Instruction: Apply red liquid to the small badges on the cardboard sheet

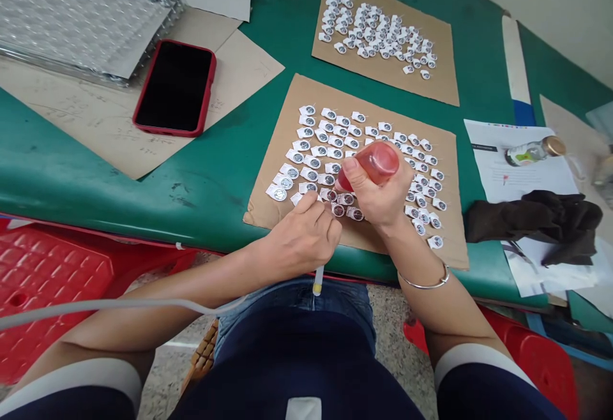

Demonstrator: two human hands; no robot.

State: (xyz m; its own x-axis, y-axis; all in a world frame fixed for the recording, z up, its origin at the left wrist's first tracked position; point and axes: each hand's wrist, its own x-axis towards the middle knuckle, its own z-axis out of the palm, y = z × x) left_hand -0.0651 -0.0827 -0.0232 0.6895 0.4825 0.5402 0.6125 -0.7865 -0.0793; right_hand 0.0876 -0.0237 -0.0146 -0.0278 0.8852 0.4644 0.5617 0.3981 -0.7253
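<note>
My right hand (387,196) is wrapped round a translucent red bottle (376,163), tilted down toward the near cardboard sheet (268,206). My left hand (306,235) is closed at the sheet's front edge, beside the bottle's lower end; what its fingertips hold is too small to make out. Rows of small white pieces with round dark-and-silver faces (280,193) lie on this sheet, several of them under and between my hands. A white tube with a yellowish end (318,281) shows below my left hand.
A second cardboard sheet (440,88) with similar pieces lies behind. A red-cased phone (176,88) and clear plastic trays (81,21) are at left. At right are papers (522,177), a small jar (534,150) and dark cloth (531,219).
</note>
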